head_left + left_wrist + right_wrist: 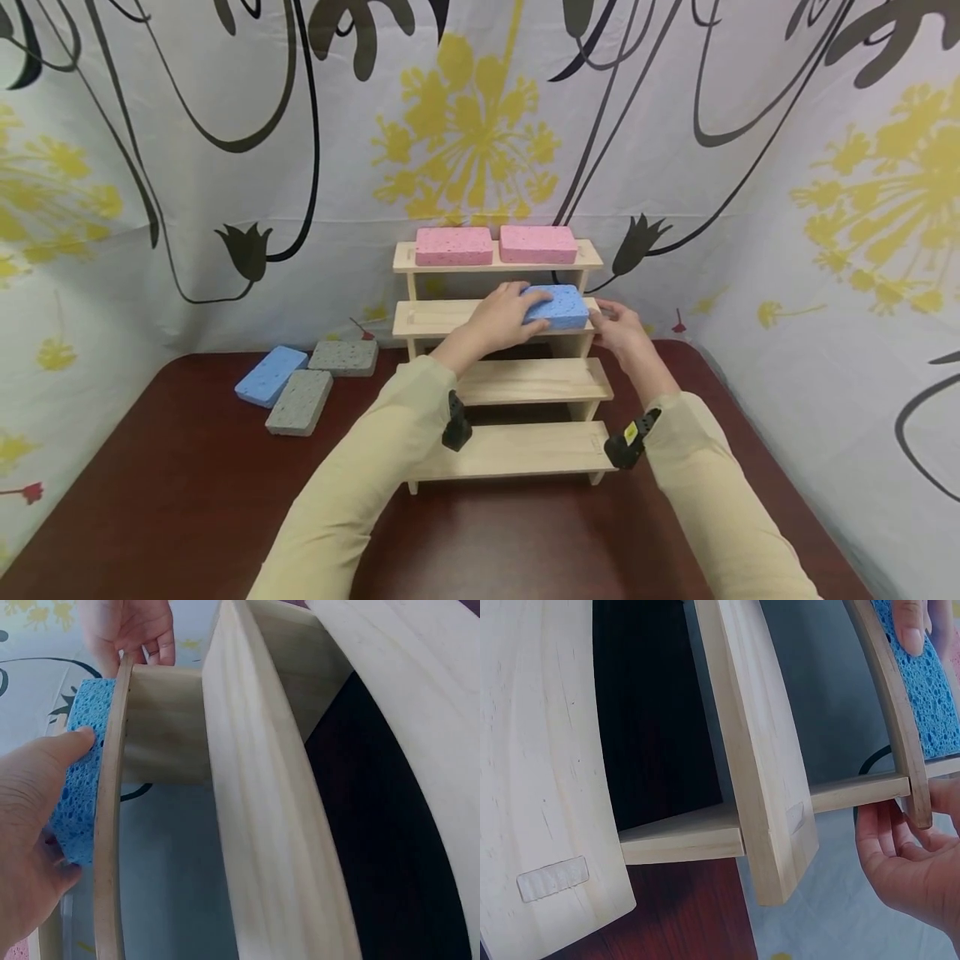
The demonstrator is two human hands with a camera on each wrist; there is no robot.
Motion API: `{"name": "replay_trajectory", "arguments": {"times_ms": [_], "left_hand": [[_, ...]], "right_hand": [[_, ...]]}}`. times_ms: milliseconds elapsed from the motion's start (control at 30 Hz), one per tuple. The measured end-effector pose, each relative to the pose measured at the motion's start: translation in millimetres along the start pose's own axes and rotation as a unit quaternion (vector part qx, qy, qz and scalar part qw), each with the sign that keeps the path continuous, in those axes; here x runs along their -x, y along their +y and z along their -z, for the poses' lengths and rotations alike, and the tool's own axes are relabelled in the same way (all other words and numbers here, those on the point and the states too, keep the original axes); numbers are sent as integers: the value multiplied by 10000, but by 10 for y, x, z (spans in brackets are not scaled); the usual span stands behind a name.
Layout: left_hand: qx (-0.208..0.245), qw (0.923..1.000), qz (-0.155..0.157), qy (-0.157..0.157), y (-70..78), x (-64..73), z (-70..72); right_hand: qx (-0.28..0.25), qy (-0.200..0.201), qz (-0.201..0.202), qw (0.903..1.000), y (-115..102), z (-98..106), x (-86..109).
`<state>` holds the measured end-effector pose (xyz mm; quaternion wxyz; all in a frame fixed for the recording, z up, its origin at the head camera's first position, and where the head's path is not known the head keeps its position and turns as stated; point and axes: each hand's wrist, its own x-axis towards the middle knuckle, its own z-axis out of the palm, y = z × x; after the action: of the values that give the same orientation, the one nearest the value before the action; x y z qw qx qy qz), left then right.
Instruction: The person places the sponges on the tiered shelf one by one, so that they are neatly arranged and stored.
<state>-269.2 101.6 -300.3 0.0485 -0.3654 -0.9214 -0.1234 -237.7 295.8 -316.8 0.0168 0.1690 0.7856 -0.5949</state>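
Observation:
My left hand (497, 320) holds a blue sponge (561, 308) at the right part of the second shelf from the top of a wooden step rack (525, 381). In the left wrist view, its thumb lies on the front face of the sponge and its other fingers reach behind. My right hand (624, 335) grips the right end of that same shelf; in the right wrist view its fingers curl beneath the shelf's corner (917, 806). Two pink sponges (453, 247) lie side by side on the top shelf.
On the dark red table (187, 475), left of the rack, lie another blue sponge (272, 377) and two grey sponges, one nearer (300, 403) and one farther (344, 358). A patterned cloth (330, 183) hangs behind the rack and along both sides.

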Motion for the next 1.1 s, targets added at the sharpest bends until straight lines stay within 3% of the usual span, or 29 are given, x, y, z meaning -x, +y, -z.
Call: {"name": "replay_trajectory", "arguments": {"times_ms": [200, 367, 667, 900, 1100], "left_hand": [[-55, 9994, -67, 339, -30, 93, -73], [180, 9964, 6, 828, -97, 230, -70], [519, 9820, 16, 1815, -332, 549, 117], [654, 9712, 150, 2288, -544, 730, 149], [637, 9657, 200, 2508, -668, 855, 166]], "right_hand": [[-8, 16, -65, 10000, 1, -31, -7], [129, 63, -173, 9997, 0, -42, -15], [211, 80, -144, 9996, -32, -21, -28], [216, 127, -93, 9996, -26, -10, -34], [215, 148, -117, 9996, -7, -10, -46]]}}
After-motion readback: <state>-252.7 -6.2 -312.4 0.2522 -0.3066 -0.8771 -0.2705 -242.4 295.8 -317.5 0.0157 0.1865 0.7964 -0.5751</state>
